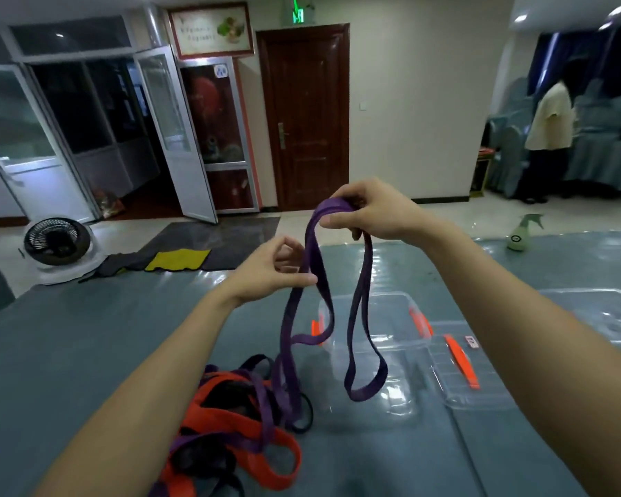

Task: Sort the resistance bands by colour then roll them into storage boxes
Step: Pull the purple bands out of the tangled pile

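Observation:
A purple resistance band (359, 313) hangs in long loops above the table. My right hand (370, 213) grips its top fold, held high. My left hand (280, 270) is lower and to the left, its fingers curled and pinching one strand of the same band. Below it, a tangled pile of orange, purple and black bands (230, 421) lies on the grey-blue table (87, 353). A clear storage box (377, 353) with orange latches stands just right of the pile, behind the hanging loops.
A clear lid with an orange handle (470, 374) lies to the right of the box, and a second clear box (603, 317) stands at the far right. A green spray bottle (522, 233) stands at the table's far edge. A person stands far back right.

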{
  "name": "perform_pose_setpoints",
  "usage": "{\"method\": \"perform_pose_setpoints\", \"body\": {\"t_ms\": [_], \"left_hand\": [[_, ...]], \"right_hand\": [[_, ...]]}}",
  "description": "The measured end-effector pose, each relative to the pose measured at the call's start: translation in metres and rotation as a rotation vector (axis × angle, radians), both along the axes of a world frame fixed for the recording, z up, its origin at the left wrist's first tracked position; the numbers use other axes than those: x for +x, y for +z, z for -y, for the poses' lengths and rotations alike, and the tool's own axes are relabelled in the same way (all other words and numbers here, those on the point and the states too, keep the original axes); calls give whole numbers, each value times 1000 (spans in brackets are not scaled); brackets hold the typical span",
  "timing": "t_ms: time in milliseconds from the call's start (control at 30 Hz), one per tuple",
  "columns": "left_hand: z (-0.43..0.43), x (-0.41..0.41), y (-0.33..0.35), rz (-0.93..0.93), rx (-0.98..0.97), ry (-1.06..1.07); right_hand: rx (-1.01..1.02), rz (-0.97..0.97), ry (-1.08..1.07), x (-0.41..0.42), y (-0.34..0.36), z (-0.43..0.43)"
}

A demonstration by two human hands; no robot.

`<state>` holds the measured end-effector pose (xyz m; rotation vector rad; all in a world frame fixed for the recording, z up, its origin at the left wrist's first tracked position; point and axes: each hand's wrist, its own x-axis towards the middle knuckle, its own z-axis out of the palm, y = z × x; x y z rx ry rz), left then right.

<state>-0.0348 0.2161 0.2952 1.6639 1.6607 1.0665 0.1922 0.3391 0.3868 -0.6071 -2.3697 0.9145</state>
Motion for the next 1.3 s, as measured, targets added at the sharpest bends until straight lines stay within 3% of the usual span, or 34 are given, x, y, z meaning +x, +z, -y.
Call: {"method": "perform_pose_setpoints", "body": {"t_ms": [67, 133, 233, 400, 467, 667, 900, 967, 1133, 1200, 1300], "left_hand": [[-13, 26, -14, 147, -46, -84], [-29, 48, -26, 126, -83, -134], [-47, 69, -34, 89, 7, -35], [-79, 111, -24, 475, 143, 99], [-94, 136, -17, 480, 144, 133], [-123, 191, -17, 104, 135, 153], [-131, 230, -74, -47, 85, 240], [-131, 234, -89, -11, 47, 239], [-123, 266, -139, 333, -76, 116], [-125, 288, -163, 360, -169, 55], [-135, 315, -193, 346, -155, 87]], "right_hand": [[32, 103, 37, 12, 4, -3], [78, 167, 34, 26, 5, -9], [129, 196, -39, 55, 3, -28], [36, 380, -46, 107, -12, -62], [-59, 395, -27, 121, -20, -71], [-227, 314, 96, 157, -45, -102], [117, 369, 104, 181, -49, -114], [161, 353, 117, 183, -48, -111], [47, 172, 163, 204, -44, -109], [-36, 47, 179, 210, -44, -107], [-104, -50, 177, 219, -45, -107]]}}
